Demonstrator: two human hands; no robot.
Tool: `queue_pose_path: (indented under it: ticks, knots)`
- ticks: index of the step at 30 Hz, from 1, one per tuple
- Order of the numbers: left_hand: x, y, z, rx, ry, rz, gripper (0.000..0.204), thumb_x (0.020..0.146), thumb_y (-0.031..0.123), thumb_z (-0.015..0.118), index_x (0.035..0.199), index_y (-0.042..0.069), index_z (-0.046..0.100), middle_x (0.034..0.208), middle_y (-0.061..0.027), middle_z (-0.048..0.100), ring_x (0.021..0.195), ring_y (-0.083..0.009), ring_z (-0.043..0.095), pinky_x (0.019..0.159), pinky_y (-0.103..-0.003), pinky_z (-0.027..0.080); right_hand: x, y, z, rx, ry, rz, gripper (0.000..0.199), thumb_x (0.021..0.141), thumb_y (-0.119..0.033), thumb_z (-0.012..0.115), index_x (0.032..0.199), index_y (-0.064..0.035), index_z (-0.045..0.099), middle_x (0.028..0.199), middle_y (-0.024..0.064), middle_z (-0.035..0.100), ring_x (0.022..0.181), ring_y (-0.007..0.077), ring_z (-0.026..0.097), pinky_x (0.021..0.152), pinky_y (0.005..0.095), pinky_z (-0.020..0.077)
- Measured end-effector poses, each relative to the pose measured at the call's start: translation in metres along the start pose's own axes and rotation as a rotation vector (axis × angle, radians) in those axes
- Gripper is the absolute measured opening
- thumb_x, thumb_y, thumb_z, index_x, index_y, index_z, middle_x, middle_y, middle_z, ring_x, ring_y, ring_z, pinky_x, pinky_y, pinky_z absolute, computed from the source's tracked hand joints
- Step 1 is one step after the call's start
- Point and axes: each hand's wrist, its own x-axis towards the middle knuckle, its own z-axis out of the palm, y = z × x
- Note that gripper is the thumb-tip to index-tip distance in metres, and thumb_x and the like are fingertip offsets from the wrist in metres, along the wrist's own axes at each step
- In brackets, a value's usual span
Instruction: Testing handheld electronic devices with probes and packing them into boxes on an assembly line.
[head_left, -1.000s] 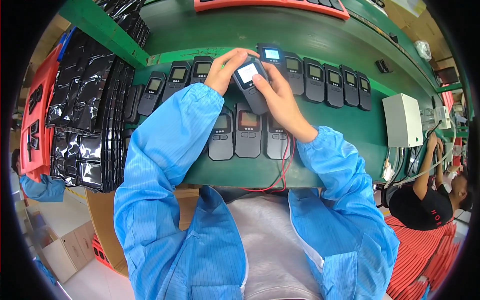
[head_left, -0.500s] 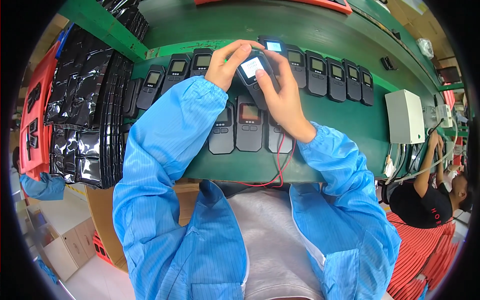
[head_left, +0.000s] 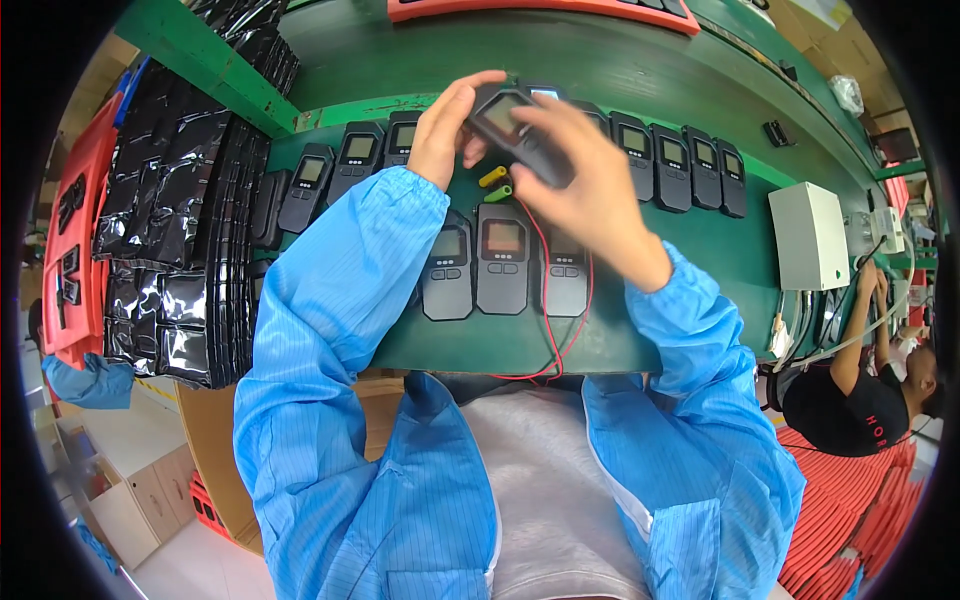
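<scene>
A dark grey handheld meter point(head_left: 541, 152), its screen unlit, is tilted above the table with my right hand point(head_left: 598, 180) closed around its lower end. That hand is partly smeared by motion. Close to the meter's upper left corner, my left hand point(head_left: 440, 128) has its fingers apart; whether it touches the casing I cannot tell. Just below, a yellow clip point(head_left: 493, 177) and a green clip point(head_left: 499, 194) lie near a red wire point(head_left: 545, 255). Nearer me, three similar meters, including a middle one point(head_left: 502, 270), lie side by side on the green table point(head_left: 450, 347).
More meters point(head_left: 673, 165) form a row at the back, one screen lit. Stacked black trays point(head_left: 165, 200) rise at the left beside a green post point(head_left: 215, 65). A white box point(head_left: 808, 235) with cables stands at the right. Beyond it another person point(head_left: 850, 400) works.
The held meter's screen has gone from lit to dark. My left fingers have come off its face, my right hand has shifted, and the yellow and green clips now show.
</scene>
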Motion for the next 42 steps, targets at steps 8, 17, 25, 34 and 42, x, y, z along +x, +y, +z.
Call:
queue_pose_path:
  ticks: [8,17,25,34,42]
  knots:
    - [0.005,-0.006,-0.014,1.163,0.083,0.415,0.028,0.092,0.028,0.061,0.116,0.013,0.063,0.082,-0.0031,0.059,0.077,-0.0146,0.059,0.066,-0.031,0.047,0.020,0.091,-0.017,-0.360,0.285,0.196,0.039,0.086,-0.027,0.072,0.119,-0.0062,0.065,0.128,0.0182,0.061,0.120,0.0325,0.057,0.098,0.0386,0.0471]
    - [0.003,0.000,-0.036,2.031,0.263,0.153,0.039,0.083,0.032,0.071,0.116,0.014,0.063,0.109,-0.0052,0.061,0.101,-0.0301,0.057,0.077,-0.043,0.052,0.008,0.045,-0.005,-0.045,-0.135,-0.046,0.040,0.086,-0.034,0.071,0.113,-0.0052,0.066,0.130,0.0146,0.057,0.125,0.0376,0.049,0.106,0.0450,0.0384]
    - [-0.004,-0.010,-0.019,2.034,0.059,0.249,0.046,0.081,0.039,0.072,0.118,0.013,0.062,0.111,-0.0084,0.060,0.105,-0.0298,0.056,0.078,-0.044,0.052,-0.005,0.023,0.015,-0.227,-0.212,-0.286,0.037,0.082,-0.030,0.074,0.110,-0.0072,0.066,0.129,0.0129,0.057,0.126,0.0366,0.047,0.110,0.0482,0.0337]
    - [-0.008,-0.001,-0.009,1.845,0.068,0.031,0.047,0.084,0.037,0.070,0.123,0.013,0.059,0.116,-0.0101,0.058,0.106,-0.0320,0.057,0.085,-0.043,0.054,-0.002,0.011,0.008,0.444,-0.051,0.194,0.034,0.089,-0.013,0.067,0.122,-0.0050,0.060,0.125,0.0093,0.058,0.107,0.0188,0.060,0.094,0.0337,0.0493]
    - [0.008,0.000,-0.012,0.752,0.178,0.397,0.034,0.093,0.026,0.062,0.122,0.009,0.058,0.112,-0.0075,0.056,0.098,-0.0202,0.056,0.088,-0.032,0.048,-0.003,-0.001,0.012,0.775,-0.026,0.403,0.039,0.099,-0.006,0.052,0.138,-0.0045,0.047,0.129,0.0076,0.057,0.102,0.0129,0.060,0.088,0.0271,0.0497]
